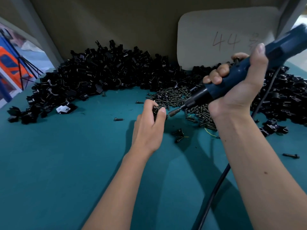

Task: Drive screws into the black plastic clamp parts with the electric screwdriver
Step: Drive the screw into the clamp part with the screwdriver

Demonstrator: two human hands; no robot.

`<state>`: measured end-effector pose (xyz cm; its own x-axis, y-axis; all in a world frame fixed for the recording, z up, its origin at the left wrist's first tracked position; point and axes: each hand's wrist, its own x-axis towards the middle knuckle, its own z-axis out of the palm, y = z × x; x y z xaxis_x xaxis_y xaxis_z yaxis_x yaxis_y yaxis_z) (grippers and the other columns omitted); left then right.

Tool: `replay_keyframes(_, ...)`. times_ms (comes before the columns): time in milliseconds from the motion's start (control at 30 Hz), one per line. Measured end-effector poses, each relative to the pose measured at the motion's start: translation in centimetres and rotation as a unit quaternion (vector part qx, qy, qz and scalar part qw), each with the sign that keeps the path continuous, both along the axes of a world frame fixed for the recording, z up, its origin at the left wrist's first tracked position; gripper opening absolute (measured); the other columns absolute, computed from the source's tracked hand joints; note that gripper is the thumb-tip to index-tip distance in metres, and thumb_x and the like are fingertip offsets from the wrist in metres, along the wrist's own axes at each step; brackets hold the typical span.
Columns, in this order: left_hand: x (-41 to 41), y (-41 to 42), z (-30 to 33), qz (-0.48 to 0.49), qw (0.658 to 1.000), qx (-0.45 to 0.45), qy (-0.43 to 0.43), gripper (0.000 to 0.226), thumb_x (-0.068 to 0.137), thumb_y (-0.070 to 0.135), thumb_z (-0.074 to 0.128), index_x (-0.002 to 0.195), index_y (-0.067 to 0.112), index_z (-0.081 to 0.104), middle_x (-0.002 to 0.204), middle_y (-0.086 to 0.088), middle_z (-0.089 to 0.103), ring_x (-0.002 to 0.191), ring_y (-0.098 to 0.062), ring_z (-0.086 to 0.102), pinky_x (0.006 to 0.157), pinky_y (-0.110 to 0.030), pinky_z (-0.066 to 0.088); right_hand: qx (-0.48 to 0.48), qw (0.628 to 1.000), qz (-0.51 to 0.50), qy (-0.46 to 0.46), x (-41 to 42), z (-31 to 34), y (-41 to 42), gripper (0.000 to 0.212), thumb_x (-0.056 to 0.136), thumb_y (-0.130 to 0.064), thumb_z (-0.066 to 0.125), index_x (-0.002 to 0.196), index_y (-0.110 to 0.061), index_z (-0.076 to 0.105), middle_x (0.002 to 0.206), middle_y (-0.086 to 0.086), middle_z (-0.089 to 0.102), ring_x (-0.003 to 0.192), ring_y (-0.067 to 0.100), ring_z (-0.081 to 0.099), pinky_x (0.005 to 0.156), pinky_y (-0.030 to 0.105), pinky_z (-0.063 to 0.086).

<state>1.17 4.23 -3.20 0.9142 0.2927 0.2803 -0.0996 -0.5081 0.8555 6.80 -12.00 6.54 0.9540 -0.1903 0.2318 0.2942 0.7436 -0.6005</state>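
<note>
From the head camera, the clamp part (pixel 158 112) is a small black plastic piece with a dull sheen, held just above the green table (pixel 66 163); the left hand (pixel 149 123) pinches it, thumb and fingers curled close round it, so most of its shape is hidden; the electric screwdriver (pixel 235 80) is a dark blue barrel with a black ribbed collar and a thin bit slanting down to the part's right side, its tip at or just short of the part; the right hand (pixel 240 83) grips the barrel, fingers wrapped over the top and thumb along the back; the tool's upper end is blurred and cut off by the right edge of the view; its black cord (pixel 216 188) drops behind the right forearm and leaves at the bottom edge; just behind the part lies a heap of dark screws (pixel 176 97); farther behind it a big pile of black parts (pixel 103 70) curves across the table, single pieces hard to tell apart; behind that pile a pale card (pixel 207 39) leans on the back wall, with "44" handwritten on it and a further mark half hidden by the tool.
</note>
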Motion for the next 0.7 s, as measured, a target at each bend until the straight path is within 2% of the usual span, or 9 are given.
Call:
replay_keyframes(67, 0.1, 0.4, 0.0, 0.029, 0.999, -0.028, -0.009, 0.022, 0.098, 0.054, 0.041, 0.091, 0.033, 0.04, 0.066, 0.018, 0.052, 0.056, -0.006, 0.042, 0.056, -0.035, 0.033, 0.069, 0.996, -0.031, 0.047, 0.3, 0.5, -0.3, 0.034, 0.102, -0.049, 0.056, 0.087, -0.019, 0.05, 0.065, -0.002, 0.046, 0.05, 0.014, 0.041, 0.054, 0.026, 0.04)
replay_keyframes(133, 0.0, 0.6, 0.0, 0.045, 0.999, 0.008, -0.011, 0.023, 0.1, 0.053, 0.043, 0.094, 0.031, 0.038, 0.063, 0.012, 0.052, 0.052, -0.01, 0.043, 0.053, -0.037, 0.035, 0.127, 0.985, -0.061, 0.095, 0.7, 0.6, -0.8, 0.036, 0.1, -0.049, 0.06, 0.086, -0.019, 0.046, 0.062, -0.003, 0.046, 0.047, 0.013, 0.041, 0.051, 0.025, 0.04)
replay_keyframes(233, -0.1, 0.2, 0.0, 0.036, 0.994, 0.104, -0.01, 0.025, 0.1, 0.053, 0.045, 0.1, 0.03, 0.036, 0.066, 0.005, 0.052, 0.058, -0.022, 0.053, 0.051, -0.039, 0.041, 0.133, 0.977, -0.083, 0.144, 0.9, -0.5, -0.8, 0.038, 0.098, -0.05, 0.064, 0.089, -0.018, 0.045, 0.062, -0.003, 0.046, 0.047, 0.014, 0.041, 0.051, 0.024, 0.04)
replay_keyframes(300, -0.1, 0.0, 0.0, 0.018, 0.992, 0.125, -0.011, 0.026, 0.099, 0.051, 0.05, 0.101, 0.029, 0.036, 0.069, 0.003, 0.055, 0.061, -0.025, 0.056, 0.051, -0.042, 0.045, 0.134, 0.975, -0.079, 0.157, 1.1, -1.4, -0.8, 0.039, 0.096, -0.051, 0.066, 0.089, -0.018, 0.047, 0.063, -0.002, 0.047, 0.049, 0.015, 0.042, 0.053, 0.026, 0.041)
replay_keyframes(467, 0.1, 0.6, 0.0, -0.009, 0.996, 0.083, -0.012, 0.037, 0.089, 0.058, 0.062, 0.097, 0.03, 0.039, 0.07, 0.003, 0.058, 0.063, -0.019, 0.056, 0.049, -0.039, 0.041, 0.124, 0.979, -0.058, 0.151, 1.8, -2.4, -0.9, 0.038, 0.094, -0.053, 0.068, 0.09, -0.02, 0.05, 0.067, -0.002, 0.05, 0.054, 0.016, 0.046, 0.058, 0.03, 0.043)
replay_keyframes(600, 0.1, 0.7, 0.0, -0.043, 0.997, 0.063, -0.005, 0.045, 0.083, 0.065, 0.068, 0.096, 0.03, 0.041, 0.072, 0.003, 0.062, 0.066, -0.019, 0.061, 0.055, -0.042, 0.05, 0.135, 0.979, -0.047, 0.147, 1.8, -2.2, -0.3, 0.039, 0.093, -0.052, 0.069, 0.087, -0.019, 0.049, 0.065, -0.001, 0.048, 0.051, 0.016, 0.043, 0.055, 0.029, 0.042)
replay_keyframes(700, 0.2, 1.0, -0.2, -0.036, 0.997, 0.062, -0.015, 0.051, 0.079, 0.063, 0.077, 0.089, 0.028, 0.041, 0.068, 0.004, 0.06, 0.063, -0.015, 0.054, 0.049, -0.028, 0.043, 0.134, 0.979, -0.038, 0.15, 1.6, -2.1, -0.3, 0.039, 0.095, -0.052, 0.067, 0.085, -0.019, 0.049, 0.065, -0.002, 0.047, 0.051, 0.015, 0.042, 0.055, 0.028, 0.041)
